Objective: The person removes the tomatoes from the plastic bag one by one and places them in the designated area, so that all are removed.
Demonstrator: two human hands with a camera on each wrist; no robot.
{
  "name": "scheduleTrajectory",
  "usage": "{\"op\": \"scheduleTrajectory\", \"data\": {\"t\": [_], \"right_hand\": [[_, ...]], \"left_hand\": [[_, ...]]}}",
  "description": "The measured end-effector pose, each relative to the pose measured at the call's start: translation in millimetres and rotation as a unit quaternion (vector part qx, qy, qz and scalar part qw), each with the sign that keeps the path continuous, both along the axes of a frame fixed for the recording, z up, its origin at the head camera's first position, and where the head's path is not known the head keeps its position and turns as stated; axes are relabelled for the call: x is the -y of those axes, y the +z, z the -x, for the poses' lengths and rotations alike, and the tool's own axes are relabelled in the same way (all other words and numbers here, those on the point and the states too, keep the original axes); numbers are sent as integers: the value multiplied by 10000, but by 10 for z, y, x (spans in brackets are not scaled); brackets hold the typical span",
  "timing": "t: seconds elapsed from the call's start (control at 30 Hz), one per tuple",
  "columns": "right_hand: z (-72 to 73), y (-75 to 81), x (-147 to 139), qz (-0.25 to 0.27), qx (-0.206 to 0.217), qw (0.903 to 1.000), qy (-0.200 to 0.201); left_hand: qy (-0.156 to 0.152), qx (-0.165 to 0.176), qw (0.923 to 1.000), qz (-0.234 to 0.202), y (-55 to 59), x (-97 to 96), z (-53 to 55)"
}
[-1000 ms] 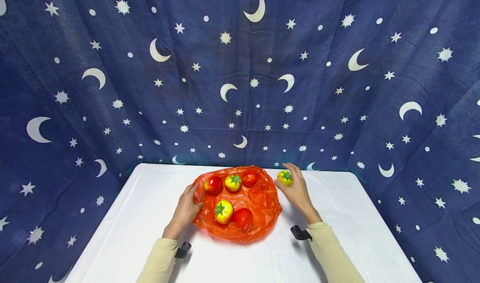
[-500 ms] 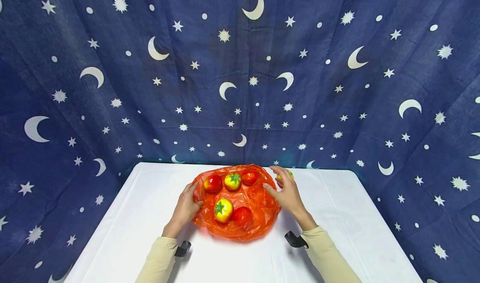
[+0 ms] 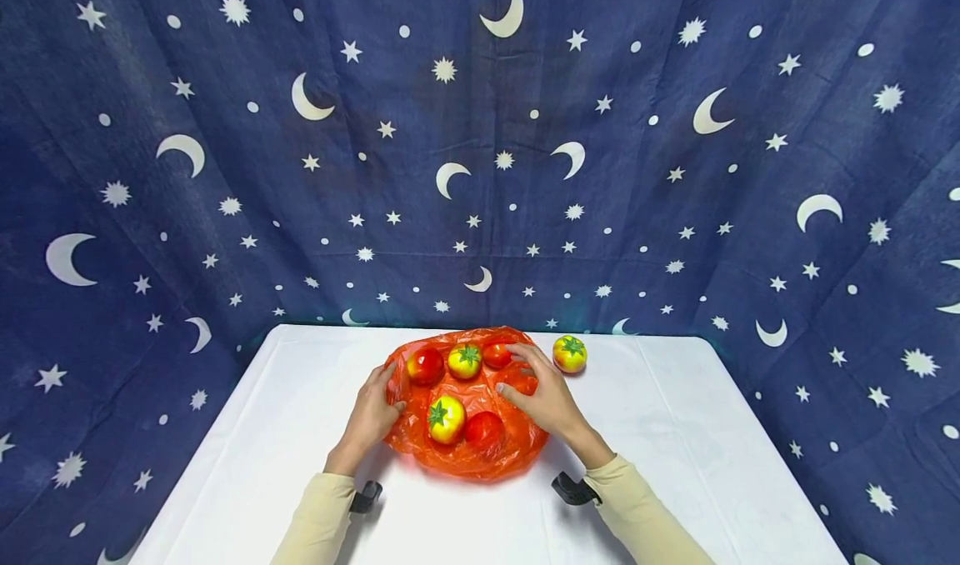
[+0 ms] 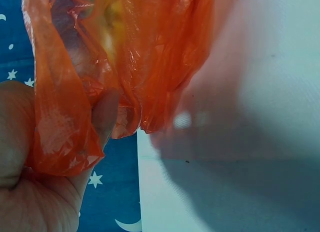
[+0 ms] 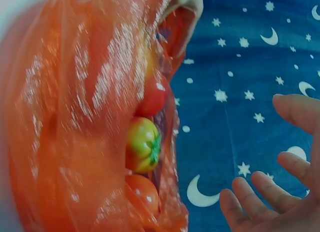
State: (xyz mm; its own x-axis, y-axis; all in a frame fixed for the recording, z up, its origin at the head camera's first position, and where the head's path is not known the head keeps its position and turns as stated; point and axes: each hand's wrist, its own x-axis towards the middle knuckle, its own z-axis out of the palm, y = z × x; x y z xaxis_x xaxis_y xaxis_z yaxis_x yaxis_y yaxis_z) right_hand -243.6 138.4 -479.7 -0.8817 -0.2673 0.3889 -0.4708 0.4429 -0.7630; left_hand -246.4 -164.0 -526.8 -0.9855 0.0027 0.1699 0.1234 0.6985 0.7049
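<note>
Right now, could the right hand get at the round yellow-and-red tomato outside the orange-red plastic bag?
Probably yes: the right hand holds nothing, and the tomato sits uncovered beside the bag.

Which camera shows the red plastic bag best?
The head view: nearly the whole red plastic bag shows, partly covered by the left hand and right hand. The left wrist view shows only part, gripped by the left hand. The right wrist view shows a side close up, cut off by the picture's edge.

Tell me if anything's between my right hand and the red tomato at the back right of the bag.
Nothing visible is: in the head view, the right hand is over the orange plastic bag, one fingertip right beside the red tomato.
</note>
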Motion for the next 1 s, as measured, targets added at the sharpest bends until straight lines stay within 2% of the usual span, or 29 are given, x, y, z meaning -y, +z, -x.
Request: {"op": "scheduleTrajectory", "data": {"t": [0.13,0.27,0.47,0.7,1.0], "right_hand": [[-16,-57,89,-189,32,9998,101],[-31,-89,177,-327,107,9992,203],[-54,-111,314,-504,449,9966,477],[-77,-145,493,-817,799,9904,774],[-70,-179,645,-1299,1139,9803,954]], "left_hand": [[-33,147,9999,3,6,6,2],[-31,84,10000,0,-9,6,4],[-47,-68,10000,-7,-16,11,7],[-21,66,10000,-46,-6,26,1],[-12,108,9999,-38,-4,30,-11]]}}
